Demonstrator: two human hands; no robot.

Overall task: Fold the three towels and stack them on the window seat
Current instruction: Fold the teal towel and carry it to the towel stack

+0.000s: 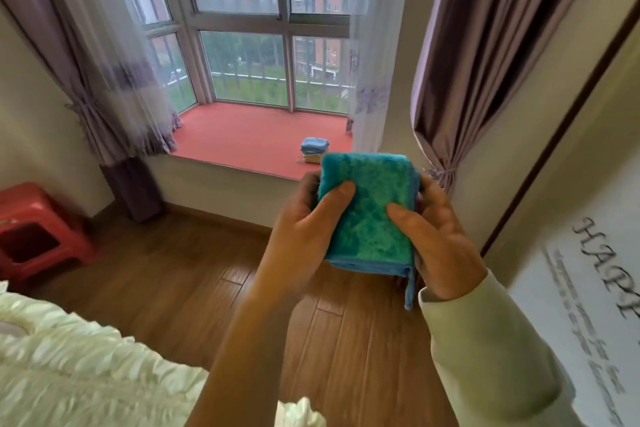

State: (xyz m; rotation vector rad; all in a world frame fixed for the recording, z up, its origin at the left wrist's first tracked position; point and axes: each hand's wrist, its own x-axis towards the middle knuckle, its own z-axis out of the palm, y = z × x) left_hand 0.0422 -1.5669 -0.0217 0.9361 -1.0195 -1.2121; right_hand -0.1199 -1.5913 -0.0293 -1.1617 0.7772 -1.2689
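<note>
1. The step in hand looked like the last one: the teal towel point(367, 211) was already folded to a compact rectangle and was held up in the air, facing the window seat point(249, 140). The next move, as I judge it, called for carrying the towel forward over the seat and laying it squarely on the small stack point(314, 149), without letting the folds spring open.
2. The left hand point(308, 218) was closed around the towel's left edge, thumb pressed flat across the front face, the other fingers hidden behind the cloth.
3. The right hand point(440, 236) gripped the right edge in the same way, thumb lying on the front and pointing inward, fingers curled out of sight behind. Neither hand was open; both were clamped on the towel.
4. A blue hemmed edge point(408, 288) hung loose below the towel's lower right corner, beside the pale sleeve point(485, 350) of the right arm, so the fold was not fully tidy there.
5. Beyond the hands, the stack sat near the right end of the red seat, close to its front edge: a blue towel on top and a paler, yellowish layer beneath. Its lower part was hidden behind the held towel.
6. Farther out were the wooden floor point(214, 260), a red plastic stool point(31, 229) at the left, a ruffled cream bedcover point(69, 364) at the lower left, and purple curtains point(485, 45) framing the bay window.
</note>
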